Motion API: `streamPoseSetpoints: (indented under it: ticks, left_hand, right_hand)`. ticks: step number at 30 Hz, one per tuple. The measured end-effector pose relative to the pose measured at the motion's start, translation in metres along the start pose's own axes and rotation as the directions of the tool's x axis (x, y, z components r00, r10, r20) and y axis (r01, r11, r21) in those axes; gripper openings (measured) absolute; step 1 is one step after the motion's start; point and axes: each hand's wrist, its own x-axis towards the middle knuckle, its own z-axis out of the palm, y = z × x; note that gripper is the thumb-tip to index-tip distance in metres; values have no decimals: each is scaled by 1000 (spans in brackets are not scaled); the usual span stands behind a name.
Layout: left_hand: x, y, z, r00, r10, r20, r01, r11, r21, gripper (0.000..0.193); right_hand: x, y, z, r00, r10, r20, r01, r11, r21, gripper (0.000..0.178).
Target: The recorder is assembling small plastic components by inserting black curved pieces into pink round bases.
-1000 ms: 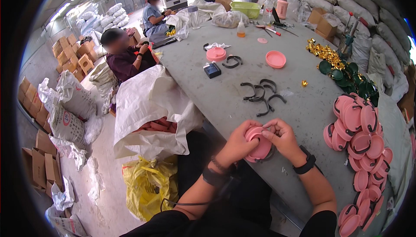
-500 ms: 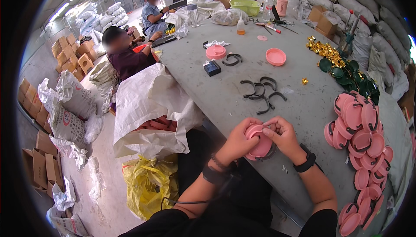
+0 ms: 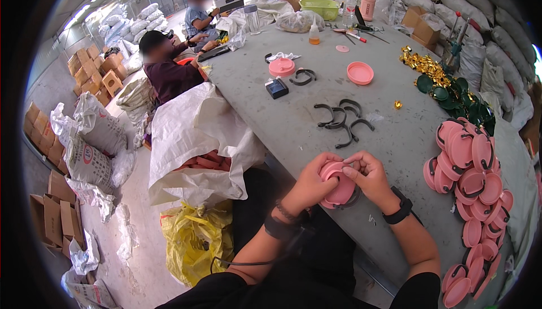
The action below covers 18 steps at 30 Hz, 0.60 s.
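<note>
At the near edge of the table, a round pink lid (image 3: 342, 191) with a dark curved handle is held between both my hands. My left hand (image 3: 314, 182) wraps round its left side, with the thumb lying on top. My right hand (image 3: 370, 176) pinches its far right rim with thumb and fingertips. Part of the handle is hidden under the lid and my fingers. Several loose dark curved handles (image 3: 340, 118) lie just beyond my hands. To the right is a heap of pink lids (image 3: 471, 185), many with dark handles fitted.
Dark green lids (image 3: 451, 95) and gold pieces (image 3: 424, 63) lie far right. A pink ring-shaped lid (image 3: 359, 73), a small black box (image 3: 276, 88) and a dropper bottle (image 3: 314, 33) stand beyond. A white sack (image 3: 192, 123) adjoins the table's left edge. Co-workers (image 3: 164, 72) sit at the far left.
My hands and the pink lid have barely moved. The nearest co-worker has leaned toward the table, with hands now nearer its edge.
</note>
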Motion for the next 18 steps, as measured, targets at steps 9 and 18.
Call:
streamPoseSetpoints:
  ticks: [9,18]
  left_hand:
    - [0,4,0,1000,11,0,-11,999,32,38]
    - [6,26,28,993,39,-107,-28,994,108,37]
  right_hand:
    - [1,-3,1,1000,8,1,-8,1000,20,21]
    - [7,11,-22,994,-113,8,114,991,-64,39]
